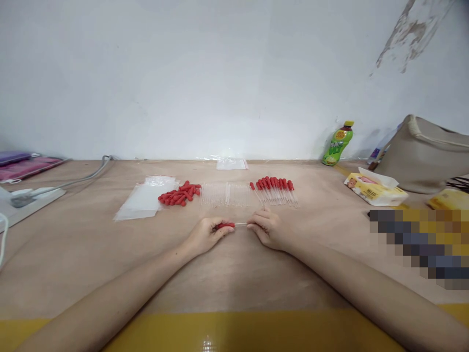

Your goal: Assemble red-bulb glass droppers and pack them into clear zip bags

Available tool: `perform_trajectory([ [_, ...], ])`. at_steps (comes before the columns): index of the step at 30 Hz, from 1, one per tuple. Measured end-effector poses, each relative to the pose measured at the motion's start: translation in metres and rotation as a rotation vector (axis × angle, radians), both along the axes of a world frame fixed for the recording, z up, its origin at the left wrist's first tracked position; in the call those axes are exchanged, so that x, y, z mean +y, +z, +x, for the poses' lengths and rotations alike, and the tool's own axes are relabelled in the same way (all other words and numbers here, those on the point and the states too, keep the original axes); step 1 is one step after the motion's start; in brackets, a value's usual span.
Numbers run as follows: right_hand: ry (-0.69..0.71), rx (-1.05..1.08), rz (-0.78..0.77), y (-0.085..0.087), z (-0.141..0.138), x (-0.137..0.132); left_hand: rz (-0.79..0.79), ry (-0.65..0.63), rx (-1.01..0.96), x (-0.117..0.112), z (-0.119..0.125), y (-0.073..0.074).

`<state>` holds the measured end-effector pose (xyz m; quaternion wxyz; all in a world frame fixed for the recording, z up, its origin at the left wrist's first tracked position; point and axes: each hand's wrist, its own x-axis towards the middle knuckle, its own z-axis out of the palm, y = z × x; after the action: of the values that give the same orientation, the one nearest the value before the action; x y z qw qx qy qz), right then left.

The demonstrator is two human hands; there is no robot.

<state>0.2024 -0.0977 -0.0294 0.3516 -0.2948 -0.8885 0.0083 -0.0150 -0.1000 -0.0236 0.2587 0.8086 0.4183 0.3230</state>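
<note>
My left hand [205,234] pinches a red rubber dropper bulb [227,225] between thumb and fingers. Out of the bulb's right end runs a thin clear dropper tube [241,224], and my right hand [270,230] grips its far end with closed fingers. Beyond my left hand lies a heap of loose red bulbs [179,194]. A row of bare clear tubes [225,194] is laid side by side in the middle. Farther right are several droppers [276,189] with red bulbs on their tubes, one of them slanted near my right fingers.
Clear plastic bags [144,200] lie left of the bulbs, another [232,164] by the wall. A green bottle [337,144], a yellow tissue pack [375,190] and a beige bag [421,151] are at right. A grey cable [78,182] and pink pouch [29,169] sit left.
</note>
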Motion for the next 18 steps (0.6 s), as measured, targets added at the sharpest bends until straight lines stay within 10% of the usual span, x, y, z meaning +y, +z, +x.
perform_trajectory([
  [18, -0.075, -0.079, -0.096, -0.007, -0.015, 0.001, 0.097, -0.060, 0.062, -0.001, 0.000, 0.001],
])
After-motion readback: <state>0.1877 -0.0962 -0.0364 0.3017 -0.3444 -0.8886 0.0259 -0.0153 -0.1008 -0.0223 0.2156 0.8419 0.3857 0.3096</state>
